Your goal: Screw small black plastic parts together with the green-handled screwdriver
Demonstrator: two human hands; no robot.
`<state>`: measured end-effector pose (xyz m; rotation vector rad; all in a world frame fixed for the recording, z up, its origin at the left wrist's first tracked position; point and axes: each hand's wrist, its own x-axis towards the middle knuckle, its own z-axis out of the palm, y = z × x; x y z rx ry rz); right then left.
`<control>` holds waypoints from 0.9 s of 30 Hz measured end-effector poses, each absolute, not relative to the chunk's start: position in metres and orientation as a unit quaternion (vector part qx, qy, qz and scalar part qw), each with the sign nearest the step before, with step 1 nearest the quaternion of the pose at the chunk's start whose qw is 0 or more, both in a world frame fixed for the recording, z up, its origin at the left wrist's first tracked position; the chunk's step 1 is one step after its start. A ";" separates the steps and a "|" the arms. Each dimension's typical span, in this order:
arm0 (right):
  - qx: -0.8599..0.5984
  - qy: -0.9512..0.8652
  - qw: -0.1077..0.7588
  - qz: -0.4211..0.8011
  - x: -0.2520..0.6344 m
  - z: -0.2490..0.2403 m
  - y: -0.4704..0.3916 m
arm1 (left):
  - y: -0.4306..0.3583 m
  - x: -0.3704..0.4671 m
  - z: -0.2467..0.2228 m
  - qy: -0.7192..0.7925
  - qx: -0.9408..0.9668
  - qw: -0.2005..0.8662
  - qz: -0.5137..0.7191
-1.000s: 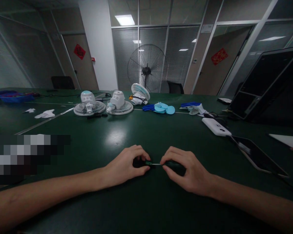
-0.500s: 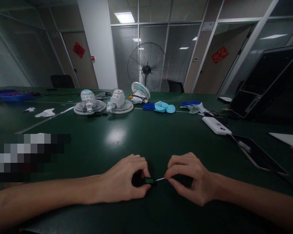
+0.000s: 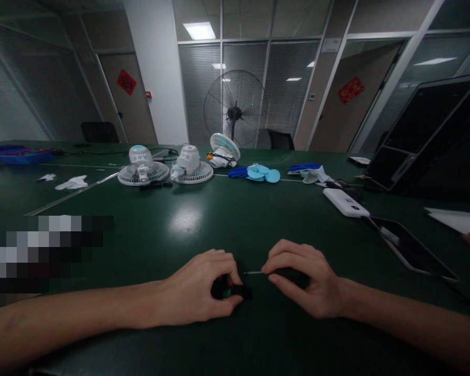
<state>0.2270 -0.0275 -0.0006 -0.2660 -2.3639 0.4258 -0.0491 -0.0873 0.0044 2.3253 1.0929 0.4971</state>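
Observation:
My left hand rests on the dark green table, thumb and fingers closed around a small black part with a bit of green circuit board showing inside the grip. To its right, my right hand pinches a thin, pale metal rod between thumb and fingertips. The rod points left toward the black part, and its tip stands apart from it, slightly farther up the table. What kind of tool the rod is cannot be made out.
Several white fans, including one fan, lie across the table's far side, with light-blue fan blades and gloves beside them. A white power bank and a dark tablet lie right. A blue tray is far left.
The rod has come away from the black part as my right hand moved slightly up. In my left hand the part has turned, so less green board shows.

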 end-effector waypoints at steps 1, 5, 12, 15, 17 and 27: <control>-0.102 -0.915 0.355 0.163 0.227 0.000 -0.028 | -0.088 -0.049 0.005 0.404 0.858 0.258 0.183; -0.101 -0.916 0.357 0.153 0.227 0.001 -0.030 | -0.086 -0.050 0.007 0.396 0.861 0.263 0.182; -0.096 -0.915 0.363 0.152 0.226 0.002 -0.030 | -0.061 -0.072 0.004 0.307 0.919 0.194 0.154; -0.097 -0.915 0.363 0.148 0.226 0.002 -0.029 | -0.043 -0.085 0.001 0.333 0.916 0.159 0.157; -0.096 -0.915 0.362 0.150 0.227 0.001 -0.029 | -0.028 -0.096 -0.001 0.379 0.901 0.125 0.170; -0.087 -0.916 0.357 0.161 0.227 0.003 -0.029 | 0.041 -0.169 -0.014 0.606 0.764 -0.016 0.220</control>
